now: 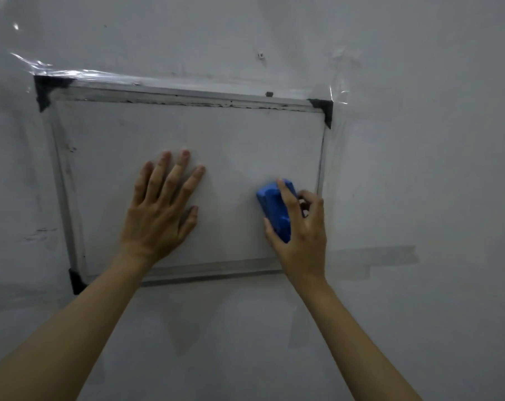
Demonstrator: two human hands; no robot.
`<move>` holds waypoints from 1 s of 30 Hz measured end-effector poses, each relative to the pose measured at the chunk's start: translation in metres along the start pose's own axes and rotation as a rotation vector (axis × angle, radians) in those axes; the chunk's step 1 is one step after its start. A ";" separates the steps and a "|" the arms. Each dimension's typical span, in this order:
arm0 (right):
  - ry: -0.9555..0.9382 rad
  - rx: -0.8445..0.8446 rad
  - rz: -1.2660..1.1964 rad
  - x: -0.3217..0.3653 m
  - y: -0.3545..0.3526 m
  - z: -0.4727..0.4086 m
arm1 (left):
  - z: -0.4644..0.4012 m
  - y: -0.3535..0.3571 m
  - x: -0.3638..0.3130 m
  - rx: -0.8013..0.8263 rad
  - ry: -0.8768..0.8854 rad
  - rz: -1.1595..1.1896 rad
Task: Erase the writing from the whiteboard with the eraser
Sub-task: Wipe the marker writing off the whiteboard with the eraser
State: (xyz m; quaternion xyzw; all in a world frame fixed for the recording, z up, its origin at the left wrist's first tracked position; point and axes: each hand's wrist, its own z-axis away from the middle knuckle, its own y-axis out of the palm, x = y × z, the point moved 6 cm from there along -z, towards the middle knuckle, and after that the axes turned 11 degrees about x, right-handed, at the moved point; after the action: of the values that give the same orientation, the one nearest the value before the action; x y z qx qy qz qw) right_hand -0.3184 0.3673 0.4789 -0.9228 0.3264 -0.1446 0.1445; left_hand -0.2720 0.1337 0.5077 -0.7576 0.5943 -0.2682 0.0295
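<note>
A small whiteboard [216,134] with a metal frame and black corner pieces is taped to a grey wall. Its surface looks blank, with only faint smudges near the top edge. My left hand [161,206] lies flat on the board's lower middle, fingers spread. My right hand [300,227] grips a blue eraser [274,206] and presses it against the board near the lower right corner, index finger along its top.
Clear tape [71,71] runs along the board's top edge onto the wall. A small screw hole [260,55] sits in the wall above the board. A darker painted patch [390,256] lies to the right below the board.
</note>
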 end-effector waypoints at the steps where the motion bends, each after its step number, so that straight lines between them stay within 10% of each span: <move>1: 0.003 0.022 0.003 -0.004 0.000 0.007 | 0.000 0.000 0.000 -0.002 -0.001 0.002; 9: 0.163 -0.167 -0.058 -0.017 -0.021 -0.033 | 0.000 -0.001 -0.001 -0.026 -0.006 0.000; 16: -0.057 0.167 0.042 -0.008 0.016 0.052 | -0.001 0.001 0.001 -0.014 0.004 -0.005; 23: 0.142 -0.036 -0.021 -0.030 -0.004 0.028 | -0.001 -0.001 -0.001 -0.028 0.006 -0.001; 30: -0.028 0.151 0.062 -0.021 0.010 0.054 | -0.001 -0.001 0.001 -0.024 0.002 -0.006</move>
State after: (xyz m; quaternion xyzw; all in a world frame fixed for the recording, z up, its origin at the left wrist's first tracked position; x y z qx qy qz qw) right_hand -0.3202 0.3831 0.4217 -0.9007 0.3411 -0.1511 0.2226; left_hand -0.2718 0.1333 0.5090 -0.7594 0.5953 -0.2618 0.0189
